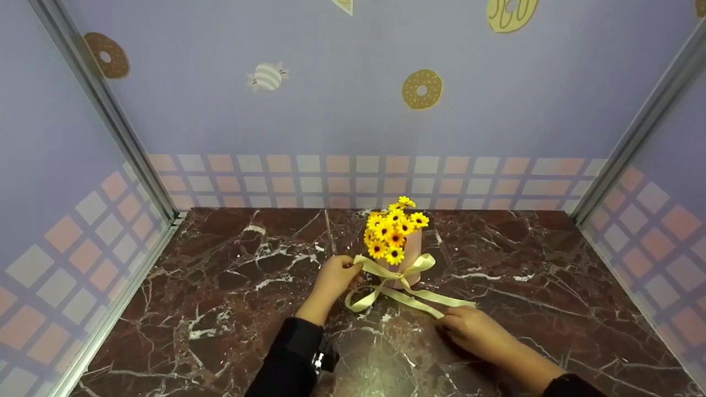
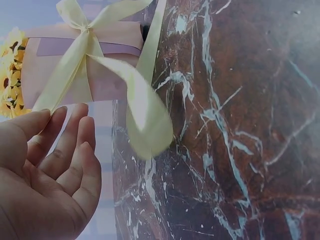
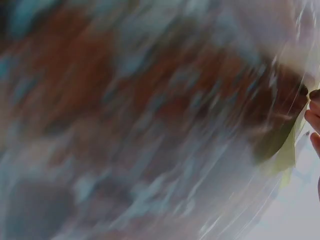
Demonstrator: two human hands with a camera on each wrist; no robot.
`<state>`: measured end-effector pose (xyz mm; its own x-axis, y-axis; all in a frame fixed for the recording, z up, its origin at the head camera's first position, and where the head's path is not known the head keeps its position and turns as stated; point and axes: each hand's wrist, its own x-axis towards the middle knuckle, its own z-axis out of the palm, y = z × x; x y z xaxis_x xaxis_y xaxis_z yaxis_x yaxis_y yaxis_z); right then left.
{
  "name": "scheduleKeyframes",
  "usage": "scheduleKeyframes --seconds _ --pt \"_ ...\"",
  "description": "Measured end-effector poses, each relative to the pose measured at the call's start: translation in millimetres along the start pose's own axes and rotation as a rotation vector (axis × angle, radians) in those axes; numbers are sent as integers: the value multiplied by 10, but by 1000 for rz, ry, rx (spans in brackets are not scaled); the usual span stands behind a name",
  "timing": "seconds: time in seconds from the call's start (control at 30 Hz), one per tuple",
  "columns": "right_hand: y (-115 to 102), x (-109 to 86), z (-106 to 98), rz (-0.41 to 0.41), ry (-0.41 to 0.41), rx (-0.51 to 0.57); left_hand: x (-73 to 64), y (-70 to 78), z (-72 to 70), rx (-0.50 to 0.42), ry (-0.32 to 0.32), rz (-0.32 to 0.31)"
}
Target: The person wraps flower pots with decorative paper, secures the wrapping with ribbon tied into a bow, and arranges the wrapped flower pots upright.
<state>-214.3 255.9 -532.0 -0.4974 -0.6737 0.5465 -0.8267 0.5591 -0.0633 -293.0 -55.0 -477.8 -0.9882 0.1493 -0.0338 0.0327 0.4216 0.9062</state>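
A bunch of yellow flowers [image 1: 391, 234] with dark centres stands in a pink wrapper [image 1: 413, 245] on the marble-patterned tabletop. Around the wrapper runs a pale yellow ribbon [image 2: 87, 30], tied in a bow at its front. My left hand [image 1: 333, 280] pinches the bow's left loop between thumb and forefinger, its other fingers loosely bent in the left wrist view. One ribbon tail curls in a loop below. On the right, my right hand [image 1: 477, 331] holds a ribbon tail [image 1: 422, 305] at its fingertips; only a few fingers [image 3: 313, 117] show in the blurred right wrist view.
The brown marble-patterned tabletop [image 1: 237, 331] spreads around the bouquet. Behind it rises a lilac wall [image 1: 342, 110] with doughnut and sweet prints. Side panels with metal corner posts [image 1: 110, 110] flank the table.
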Motion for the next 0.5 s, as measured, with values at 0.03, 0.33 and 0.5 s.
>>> scheduleKeyframes --seconds 0.03,0.33,0.5 --pt "35 -29 -23 18 5 -12 -1 -5 -1 4 3 4" --pt "323 -296 -209 244 -47 -158 -32 -60 26 -8 -15 -39" --pt "387 -371 -279 376 -87 -196 -50 -111 29 -10 -16 -47"
